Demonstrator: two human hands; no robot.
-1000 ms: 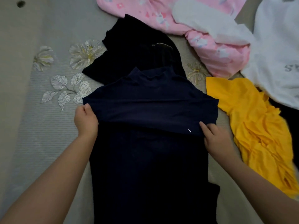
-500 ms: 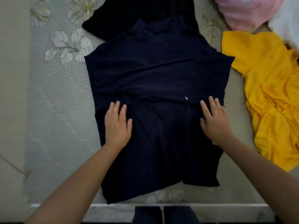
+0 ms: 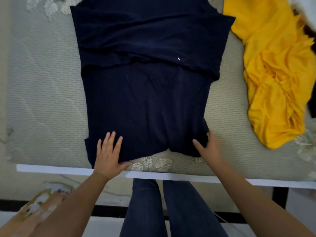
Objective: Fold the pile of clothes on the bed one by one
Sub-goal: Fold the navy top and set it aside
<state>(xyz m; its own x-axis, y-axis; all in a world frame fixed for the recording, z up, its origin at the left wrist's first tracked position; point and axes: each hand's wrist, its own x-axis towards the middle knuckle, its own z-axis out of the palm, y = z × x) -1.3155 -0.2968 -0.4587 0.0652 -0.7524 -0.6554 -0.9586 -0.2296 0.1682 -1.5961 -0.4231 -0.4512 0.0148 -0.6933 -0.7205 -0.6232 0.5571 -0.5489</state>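
A navy garment [image 3: 147, 93] lies flat on a pale ribbed bed [image 3: 42, 93], running from the near edge away from the person, with its upper part already doubled down over the middle, likely so that it becomes a neat rectangle. The left hand [image 3: 109, 153] rests on the lower left hem with fingers straight and spread, gripping nothing; it seems to be pinning or smoothing the cloth. The right hand [image 3: 207, 146] has gathered the lower right corner, thumb on top and fingers tucked round the bunched fabric, apparently ready to lift the hem for the next fold. A crumpled yellow garment [image 3: 273, 71] waits to the right, just beside the navy one and not yet folded. A tiny white mark shows on the folded-over flap, but no brand, label or writing can be read anywhere.
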